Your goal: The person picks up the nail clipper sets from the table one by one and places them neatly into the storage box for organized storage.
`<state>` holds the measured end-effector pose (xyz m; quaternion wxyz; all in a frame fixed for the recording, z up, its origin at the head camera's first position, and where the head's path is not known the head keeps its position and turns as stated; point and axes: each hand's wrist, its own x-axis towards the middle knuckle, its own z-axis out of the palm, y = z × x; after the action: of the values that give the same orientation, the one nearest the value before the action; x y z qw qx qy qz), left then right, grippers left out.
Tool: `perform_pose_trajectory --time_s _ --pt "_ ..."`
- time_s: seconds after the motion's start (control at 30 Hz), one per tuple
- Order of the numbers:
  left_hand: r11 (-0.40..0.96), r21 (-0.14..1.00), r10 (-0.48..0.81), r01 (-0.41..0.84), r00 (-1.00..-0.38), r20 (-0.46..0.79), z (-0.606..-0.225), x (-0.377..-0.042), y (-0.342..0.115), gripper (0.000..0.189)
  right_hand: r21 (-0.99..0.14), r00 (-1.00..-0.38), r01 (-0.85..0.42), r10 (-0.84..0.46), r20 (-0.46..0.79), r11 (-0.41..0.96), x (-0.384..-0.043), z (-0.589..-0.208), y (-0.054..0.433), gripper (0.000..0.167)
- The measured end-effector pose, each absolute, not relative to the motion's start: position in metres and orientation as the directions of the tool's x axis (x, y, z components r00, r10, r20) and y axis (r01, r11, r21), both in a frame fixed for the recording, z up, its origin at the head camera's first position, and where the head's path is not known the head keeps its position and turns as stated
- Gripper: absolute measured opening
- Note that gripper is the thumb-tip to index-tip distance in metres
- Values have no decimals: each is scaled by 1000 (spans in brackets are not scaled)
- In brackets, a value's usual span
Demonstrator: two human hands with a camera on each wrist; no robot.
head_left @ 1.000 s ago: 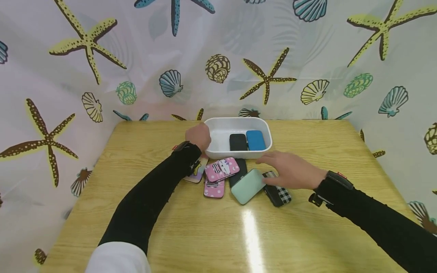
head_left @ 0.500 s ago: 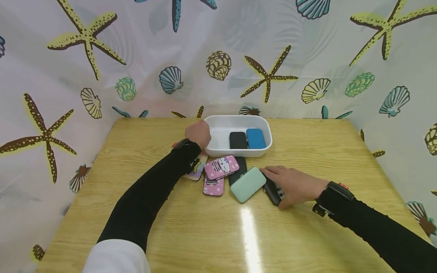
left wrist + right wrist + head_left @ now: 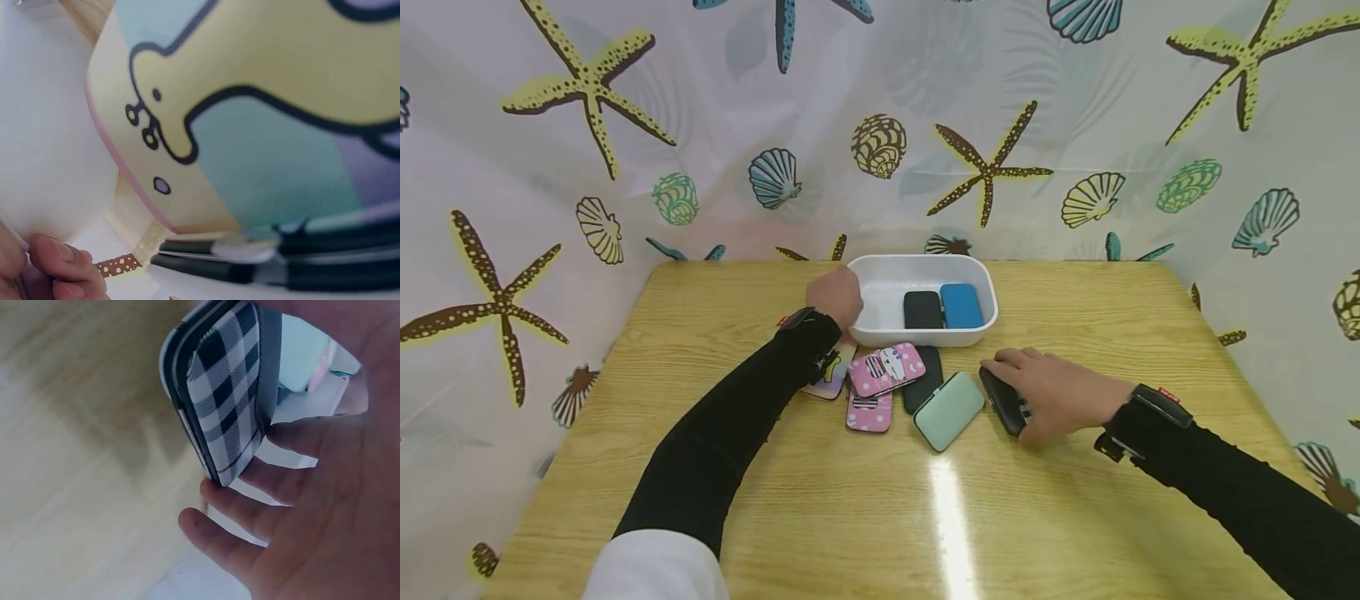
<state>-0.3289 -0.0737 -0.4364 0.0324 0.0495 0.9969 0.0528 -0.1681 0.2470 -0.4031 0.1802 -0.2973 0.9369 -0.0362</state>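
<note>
— And the right hand (image 3: 1060,392)?
— Right of centre in the head view, fingers bent and clamped on the checked case (image 3: 1002,400), thumb towards the bottom of the frame, fingertips over the upper end.
— Same from the right wrist?
— Much the same: black-and-white checks at upper centre, tilted, with fingers along the lower right edge. Impossible to tell whether lifted off the wooden table (image 3: 820,517) or touching.
— And the left hand (image 3: 837,297)?
— Just left of the head view's middle, curled at the left end of the white tray (image 3: 925,337). In the left wrist view, fingertips at lower left, pinched on the tray's edge.
— Inside the tray?
— A black case (image 3: 922,311) and a blue case (image 3: 962,307), side by side in the right half.
— Below it in the frame?
— From left to right: a pastel case (image 3: 831,381), partly hidden by the left wrist; an upper pink case (image 3: 887,369) lying partly over a lower pink case (image 3: 869,415); a dark case (image 3: 928,373); a mint case (image 3: 949,412), slanted, just left of the checked one.
— Filling the left wrist view's upper right?
— The pastel case again, with a yellow cartoon figure.
— Behind everything?
— A sea-themed cloth (image 3: 910,75), printed with starfish and shells, across the frame's top.
</note>
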Motion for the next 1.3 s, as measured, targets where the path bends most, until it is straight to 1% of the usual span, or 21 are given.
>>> perform_pose_trajectory --time_s 0.2,0.4,0.5,0.77,0.97,1.13,1.3 --pt "991 104 93 85 -993 -72 -434 -328 -74 28 -158 -763 -563 -584 -278 811 -174 -388 245 107" --pt "990 114 91 83 -994 -63 -434 -329 -74 28 -218 -734 -570 -610 -298 792 -183 -366 234 109" --pt "990 114 89 82 -994 -57 -433 -329 -75 28 -242 -724 -571 -620 -302 784 -192 -353 225 111" --pt "990 118 84 75 -994 -75 -432 -328 -75 25 -243 -713 -605 -652 -258 758 -222 -325 194 109" --pt "991 117 79 69 -994 -81 -430 -327 -73 26 -245 -707 -613 -659 -254 752 -254 -320 171 109" --pt "989 124 83 75 -995 -63 -430 -324 -72 25 -222 -710 -589 -629 -315 777 -283 -324 152 110" --pt "989 130 78 70 -996 -53 -432 -322 -72 21 -149 -725 -558 -567 -391 816 -311 -335 131 107"
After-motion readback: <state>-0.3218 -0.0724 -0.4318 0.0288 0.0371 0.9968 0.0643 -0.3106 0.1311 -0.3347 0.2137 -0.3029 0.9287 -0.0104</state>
